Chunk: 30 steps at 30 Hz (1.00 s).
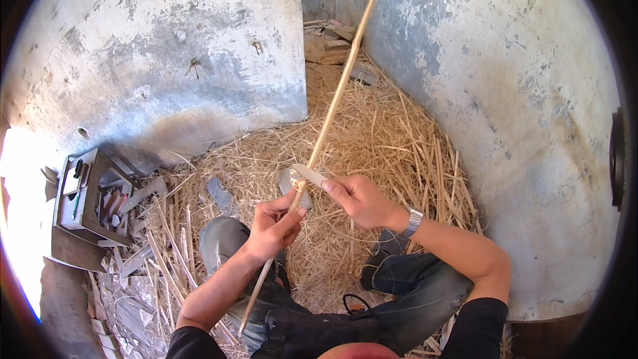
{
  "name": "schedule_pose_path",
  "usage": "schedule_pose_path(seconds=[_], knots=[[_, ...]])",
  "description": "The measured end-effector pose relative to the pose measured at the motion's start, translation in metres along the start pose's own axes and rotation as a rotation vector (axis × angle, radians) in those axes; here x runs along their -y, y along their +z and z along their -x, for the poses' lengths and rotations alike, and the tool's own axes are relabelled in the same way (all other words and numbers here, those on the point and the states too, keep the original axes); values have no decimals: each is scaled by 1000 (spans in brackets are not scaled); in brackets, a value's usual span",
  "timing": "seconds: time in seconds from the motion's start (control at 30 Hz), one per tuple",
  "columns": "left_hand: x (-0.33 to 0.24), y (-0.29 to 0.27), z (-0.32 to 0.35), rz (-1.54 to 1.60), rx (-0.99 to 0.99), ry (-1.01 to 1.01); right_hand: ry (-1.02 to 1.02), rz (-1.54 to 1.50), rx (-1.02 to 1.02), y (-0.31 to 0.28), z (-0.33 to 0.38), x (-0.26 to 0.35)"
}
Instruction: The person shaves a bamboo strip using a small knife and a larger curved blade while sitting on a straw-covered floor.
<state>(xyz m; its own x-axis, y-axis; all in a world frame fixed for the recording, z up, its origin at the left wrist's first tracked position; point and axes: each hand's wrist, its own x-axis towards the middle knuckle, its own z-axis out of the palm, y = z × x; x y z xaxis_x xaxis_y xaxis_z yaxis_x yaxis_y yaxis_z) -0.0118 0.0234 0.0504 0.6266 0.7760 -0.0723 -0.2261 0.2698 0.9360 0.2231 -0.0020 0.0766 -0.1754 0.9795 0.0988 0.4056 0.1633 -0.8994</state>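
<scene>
A long pale wooden stick (332, 110) slants from beside my left thigh up toward the far wall corner. My left hand (274, 227) is closed round its lower part, thumb and fingers pressing from both sides. In my right hand (362, 203) is a knife (308, 173), its handle hidden by the fingers. The blade points left and lies across the stick just above my left hand. Small curled shavings (297, 184) cling to the stick beside the blade. Behind my left fingers shows a flat grey piece (286, 181), partly covered.
Straw-like shavings and strips (372, 139) cover the floor round my bent legs. To the left, a small wooden stand (90, 193) holds tools and odds and ends. Peeling walls (199, 46) rise on both sides, with scrap wood (339, 43) in the far corner.
</scene>
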Motion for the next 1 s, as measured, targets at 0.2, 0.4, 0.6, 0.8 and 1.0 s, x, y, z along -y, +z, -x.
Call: schedule_pose_path(seconds=[0.2,0.4,0.6,0.8,1.0], knots=[[-2,4,1,-255,-111,138,168,-455,-75,-18,-12,17],[12,12,-1,-829,-129,355,-33,145,-96,-17,-18,22],[6,14,2,-842,-142,258,51,241,-4,-9,-19,21],[1,-21,-14,-558,-294,291,-101,174,397,5,4,38],[-12,-15,3,-129,-45,13,-109,135,-154,-42,-16,24]])
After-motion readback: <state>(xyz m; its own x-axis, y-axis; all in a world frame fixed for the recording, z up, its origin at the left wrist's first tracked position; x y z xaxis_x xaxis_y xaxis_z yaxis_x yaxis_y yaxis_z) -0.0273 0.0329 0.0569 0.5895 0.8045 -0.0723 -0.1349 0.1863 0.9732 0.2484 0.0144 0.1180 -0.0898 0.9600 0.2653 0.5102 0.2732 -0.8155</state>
